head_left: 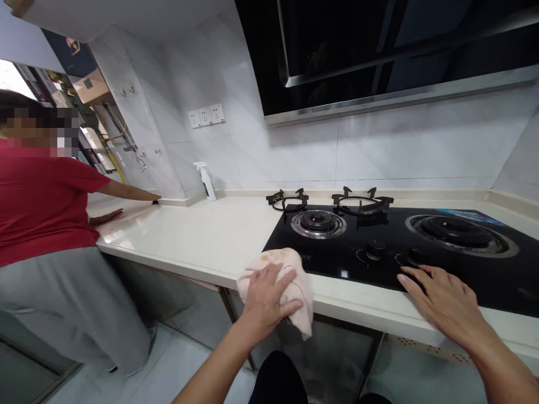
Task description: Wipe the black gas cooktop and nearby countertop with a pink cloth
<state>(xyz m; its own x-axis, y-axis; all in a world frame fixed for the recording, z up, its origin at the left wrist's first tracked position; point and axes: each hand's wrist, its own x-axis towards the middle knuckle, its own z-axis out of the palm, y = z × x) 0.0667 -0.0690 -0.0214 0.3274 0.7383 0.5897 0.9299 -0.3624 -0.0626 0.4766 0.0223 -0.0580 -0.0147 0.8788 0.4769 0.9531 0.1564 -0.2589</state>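
Along the front edge, the pale counter [202,241] ran wide and bare leftward to a person in a red shirt [37,196]. The black hob [463,269] filled the right. At its near-left corner the pink cloth [275,258] overhung the counter's lip, with the left hand [265,300] pressed on it, fingers spread. The right hand [444,297] lay flat and open on the hob's front rim.

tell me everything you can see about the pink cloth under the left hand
The cloth is pale pink and looks like soft, thin fabric, with a brownish stain on its upper side. It lies crumpled at the front edge of the cream countertop, against the left front corner of the black glass hob, and one corner hangs down over the counter edge. The left hand rests flat on top of it with its fingers spread.
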